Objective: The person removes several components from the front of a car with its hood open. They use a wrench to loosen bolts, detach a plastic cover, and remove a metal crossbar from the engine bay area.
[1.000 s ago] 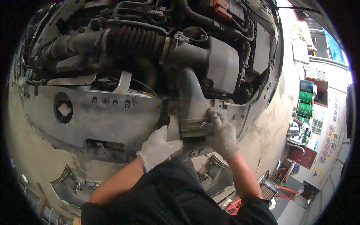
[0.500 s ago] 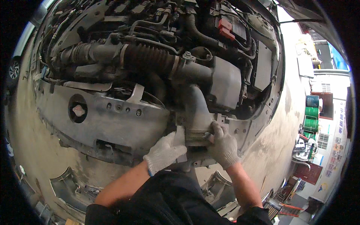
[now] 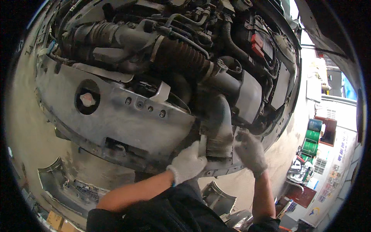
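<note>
In the head view, a grey intake duct runs down from beside the airbox to the front panel. My left hand, in a pale knit glove, grips a flat grey piece along the duct's left edge. My right hand, also gloved, is just right of the duct's lower end with its fingers bent; blur hides whether they touch or hold anything.
The engine bay holds a ribbed hose and a battery with a red cover. Removed body panels lie on the floor below. Green drums stand at the right; a cardboard box is at lower left.
My right hand has shifted right from the duct's end and its fingers have moved. My left hand stays at the duct's left edge. The view has turned and shifted.
</note>
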### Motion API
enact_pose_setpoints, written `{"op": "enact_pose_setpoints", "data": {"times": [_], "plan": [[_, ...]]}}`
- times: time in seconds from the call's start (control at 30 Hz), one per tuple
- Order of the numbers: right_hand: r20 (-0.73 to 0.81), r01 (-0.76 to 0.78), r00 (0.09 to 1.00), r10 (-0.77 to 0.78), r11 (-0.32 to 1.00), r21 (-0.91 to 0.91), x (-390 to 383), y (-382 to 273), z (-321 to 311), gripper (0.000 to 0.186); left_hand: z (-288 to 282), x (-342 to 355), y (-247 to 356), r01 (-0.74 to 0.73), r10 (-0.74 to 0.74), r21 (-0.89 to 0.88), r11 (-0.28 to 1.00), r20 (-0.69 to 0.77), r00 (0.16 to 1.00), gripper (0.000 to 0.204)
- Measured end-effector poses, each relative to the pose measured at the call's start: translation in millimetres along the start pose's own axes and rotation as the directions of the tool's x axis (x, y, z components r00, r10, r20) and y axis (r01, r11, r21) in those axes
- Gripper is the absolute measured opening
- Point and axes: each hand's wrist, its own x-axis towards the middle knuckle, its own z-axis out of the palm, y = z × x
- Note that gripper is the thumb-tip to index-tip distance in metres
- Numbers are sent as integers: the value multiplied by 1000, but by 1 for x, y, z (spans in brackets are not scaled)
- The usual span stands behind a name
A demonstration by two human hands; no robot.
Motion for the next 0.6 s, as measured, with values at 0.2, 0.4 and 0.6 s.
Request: {"op": "enact_pose_setpoints", "data": {"times": [0.2, 0.4, 0.6], "plan": [[-167, -109, 984, 60, 949, -297, 87, -59, 21, 56, -24, -1, 29, -65, 60, 36, 997, 137, 989, 77], [56, -65, 993, 104, 879, -473, 133, -42, 23, 71, 2, 22, -18, -336, 334, -9, 942, 146, 931, 74], [-65, -127, 992, 110, 905, -406, 136, -25, 43, 55, -15, 23, -25, -389, 380, 77, 918, 112, 918, 76]]}}
